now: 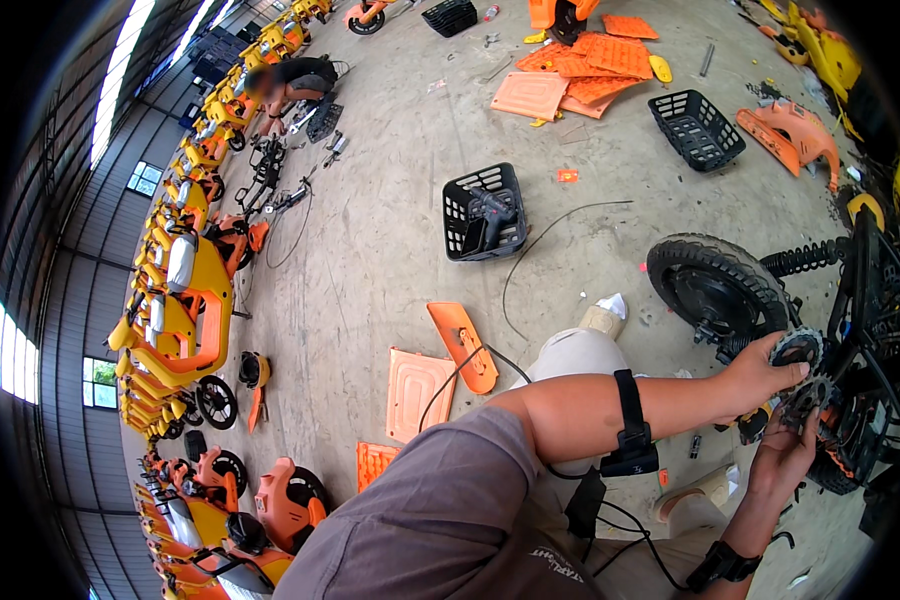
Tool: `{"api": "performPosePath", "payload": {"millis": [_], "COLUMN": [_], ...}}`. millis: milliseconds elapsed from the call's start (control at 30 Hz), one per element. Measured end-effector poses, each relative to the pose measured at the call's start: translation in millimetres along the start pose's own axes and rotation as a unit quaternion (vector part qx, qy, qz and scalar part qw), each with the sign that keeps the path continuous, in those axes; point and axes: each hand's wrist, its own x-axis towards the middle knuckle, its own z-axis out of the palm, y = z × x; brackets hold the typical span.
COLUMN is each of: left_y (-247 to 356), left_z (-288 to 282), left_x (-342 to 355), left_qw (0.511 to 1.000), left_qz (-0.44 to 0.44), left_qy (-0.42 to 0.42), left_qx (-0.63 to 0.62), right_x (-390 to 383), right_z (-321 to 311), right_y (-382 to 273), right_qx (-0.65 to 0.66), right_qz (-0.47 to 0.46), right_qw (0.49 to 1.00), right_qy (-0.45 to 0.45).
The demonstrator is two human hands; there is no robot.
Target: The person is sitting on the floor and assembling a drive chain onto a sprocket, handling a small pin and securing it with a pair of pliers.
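Note:
At the right, my left hand (754, 384) is closed on a dark round toothed disc (796, 349), its thumb toward the disc's lower edge. Just below, my right hand (782, 456) has its fingers round a second dark toothed part (806, 398). The two parts lie close together; whether they are joined cannot be told. Both are beside the black frame (870, 290) of a partly stripped scooter. Its fat-tyred wheel (715, 285) and coil-spring shock absorber (805, 257) are left of and above my hands. Some fingertips are hidden behind the parts.
A black crate (451, 215) holds a cordless power tool (493, 215); another black crate (697, 130) stands farther right. Orange panels (420, 390) lie near my legs, and more panels (595, 70) are piled far off. Scooters (185, 320) line the left. A co-worker (305, 78) crouches at far left.

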Motion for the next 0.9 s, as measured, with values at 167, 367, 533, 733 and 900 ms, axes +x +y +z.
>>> {"api": "performPosePath", "payload": {"millis": [167,367,533,733,900], "left_y": [-0.8,-0.2,-3.3,-1.3,-1.8], "left_z": [-0.3,-0.7,-0.9,0.0,0.1], "left_x": [0.2,0.4,1.1,0.1,0.2], "left_qw": [1.000,1.000,1.000,1.000,1.000], "left_qz": [-0.012,-0.020,-0.010,-0.010,-0.012], "left_qy": [0.002,-0.007,-0.009,0.001,-0.004], "left_qx": [0.000,0.008,0.001,0.011,0.009], "right_x": [1.8,0.9,2.8,2.5,2.5], "right_z": [-3.4,-3.2,-6.5,-5.6,-6.1], "right_y": [0.4,0.3,1.5,1.7,1.5], "right_qx": [0.011,0.017,0.020,0.013,0.013], "right_qz": [0.000,0.003,0.000,-0.002,0.004], "right_qw": [1.000,1.000,1.000,1.000,1.000], "right_qy": [-0.009,-0.011,-0.017,-0.018,-0.020]}}
